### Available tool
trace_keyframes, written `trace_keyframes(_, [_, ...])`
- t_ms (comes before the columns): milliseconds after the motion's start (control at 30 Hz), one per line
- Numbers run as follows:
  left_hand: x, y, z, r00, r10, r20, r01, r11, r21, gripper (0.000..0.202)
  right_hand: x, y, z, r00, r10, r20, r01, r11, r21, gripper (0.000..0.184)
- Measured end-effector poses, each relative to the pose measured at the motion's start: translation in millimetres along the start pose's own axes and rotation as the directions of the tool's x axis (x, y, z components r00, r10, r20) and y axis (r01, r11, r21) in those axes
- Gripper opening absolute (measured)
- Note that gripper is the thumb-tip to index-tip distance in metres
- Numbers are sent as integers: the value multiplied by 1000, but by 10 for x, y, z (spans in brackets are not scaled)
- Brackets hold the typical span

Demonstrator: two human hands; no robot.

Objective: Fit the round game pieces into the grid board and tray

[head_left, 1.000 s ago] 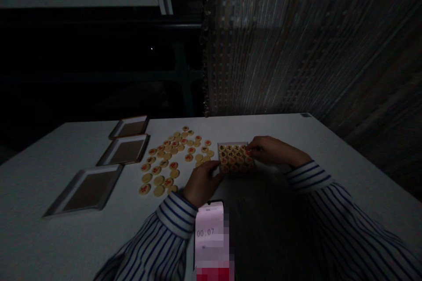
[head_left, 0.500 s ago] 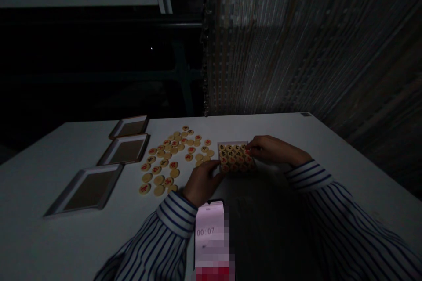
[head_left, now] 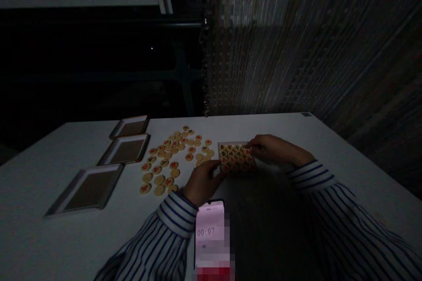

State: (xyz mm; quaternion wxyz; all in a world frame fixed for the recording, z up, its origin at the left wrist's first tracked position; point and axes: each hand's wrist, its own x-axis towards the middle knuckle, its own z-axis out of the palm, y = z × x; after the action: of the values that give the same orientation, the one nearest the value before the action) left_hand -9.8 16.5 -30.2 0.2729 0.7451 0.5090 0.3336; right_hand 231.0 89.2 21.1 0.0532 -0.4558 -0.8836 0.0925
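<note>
A small shallow box (head_left: 219,151) holds rows of round Chinese chess pieces (head_left: 231,154), marked in black and red characters. My left hand (head_left: 202,180) grips the box's near left side, thumb and fingers closed against its edge. At the far right corner of the box is my right hand (head_left: 268,149), its fingers curled and the fingertips touching the corner by the end piece. What lies between those fingertips, if anything, is hidden. Left of the box, many loose Chinese chess pieces (head_left: 164,163) are scattered on the table, some face up and some blank side up.
Three shallow open trays or lids (head_left: 89,191) stand in a slanting line on the left of the white table (head_left: 26,232). A phone (head_left: 211,232) showing a timer at 00:07 lies in front of me. A bead curtain (head_left: 280,44) hangs behind the table in dim light.
My right hand has shifted very slightly toward the far right, its fingertips still at the box's corner. My left hand, the box and the loose pieces look unchanged.
</note>
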Motion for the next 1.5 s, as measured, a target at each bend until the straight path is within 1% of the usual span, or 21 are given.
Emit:
trace_keyframes(100, [2, -9, 6, 1000, 8, 8, -8, 1000, -8, 31, -3, -6, -25, 999, -4, -47, 4, 1000, -20, 28])
trace_keyframes(233, [1, -15, 11, 1000, 8, -10, -8, 1000, 6, 31, -8, -25, -52, 995, 20, -94, -24, 999, -44, 27])
trace_keyframes(500, [-6, 2, -8, 998, -14, -65, 15, 1000, 17, 31, -21, -49, -56, 994, 34, -106, -41, 997, -68, 27])
trace_keyframes(600, [-7, 26, -36, 996, -8, -91, 12, 999, 42, 27, -24, -78, -70, 994, 33, -102, -41, 997, -71, 28])
trace_keyframes(700, [-6, 54, -58, 994, 15, -113, -6, 996, 86, 21, -21, -130, -83, 994, 46, -102, -54, 995, -81, 27])
trace_keyframes(800, [-6, 74, -67, 991, 29, -128, -14, 993, 120, 20, -16, -204, -91, 993, 47, -107, -57, 994, -92, 27])
trace_keyframes(1033, [-17, 82, -60, 990, 59, -130, -39, 988, 151, 21, -5, -395, -131, 991, -12, -130, 2, 997, -79, 28])
trace_keyframes(1133, [-17, 97, -65, 990, 81, -118, -60, 984, 167, 20, -3, -435, -135, 990, -29, -140, 19, 997, -70, 27])
trace_keyframes(1233, [-13, 112, -76, 992, 74, -103, -54, 981, 188, 18, -14, -401, -71, 989, -65, -129, 60, 997, -42, 27])
trace_keyframes(1300, [-11, 117, -85, 993, 59, -102, -39, 982, 186, 18, -29, -345, 5, 982, -108, -154, 109, 994, 0, 26])
trace_keyframes(1367, [-10, 115, -90, 994, 49, -99, -31, 985, 171, 19, -48, -298, 73, 972, -158, -174, 171, 984, 59, 30])
trace_keyframes(1433, [-11, 109, -91, 994, 39, -104, -22, 986, 163, 20, -68, -295, 95, 961, -128, -247, 161, 980, 121, 33])
trace_keyframes(1500, [-9, 96, -85, 993, 22, -117, -2, 986, 168, 20, -82, -343, 56, 966, -97, -238, 137, 978, 160, 31])
